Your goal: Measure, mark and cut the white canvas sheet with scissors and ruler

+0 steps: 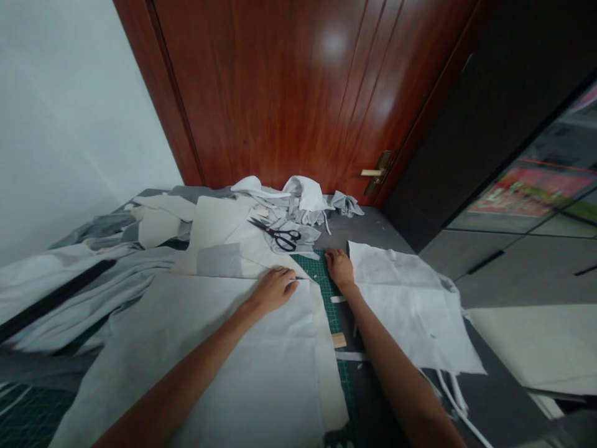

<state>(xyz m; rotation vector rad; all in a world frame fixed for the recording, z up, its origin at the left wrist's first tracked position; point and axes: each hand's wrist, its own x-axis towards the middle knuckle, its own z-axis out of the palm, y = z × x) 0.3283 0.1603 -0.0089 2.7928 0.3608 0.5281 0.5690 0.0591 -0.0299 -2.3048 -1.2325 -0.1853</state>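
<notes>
both hands pressed down on pale fabric at a green cutting mat

the left hand point(273, 290) lies palm-down and loosely open on a large pale fabric panel point(200, 367), its fingers slightly curled and close to the panel's top edge, with no visible grip. the right hand point(339, 269) rests just to its right, knuckles up and fingers lightly curved, on the far end of a green cutting mat point(321, 287); it holds nothing that can be seen. the panel spreads toward the person under the left forearm and overlaps the mat's left side. just right of the right hand lies a wrinkled white fabric sheet point(410, 305), and nearer the person, below that hand, a small wooden block point(339, 340) and a white strip point(349, 356) sit on the mat. straight ahead of both hands, black-handled scissors point(285, 239) lie open on a cream fabric piece point(224, 233) and grey scraps. beyond them, crumpled white and grey offcuts point(298, 202) heap against a red-brown wooden door point(280, 81). far left of the left hand lies a black ruler point(56, 295) across grey cloth point(84, 305).
</notes>
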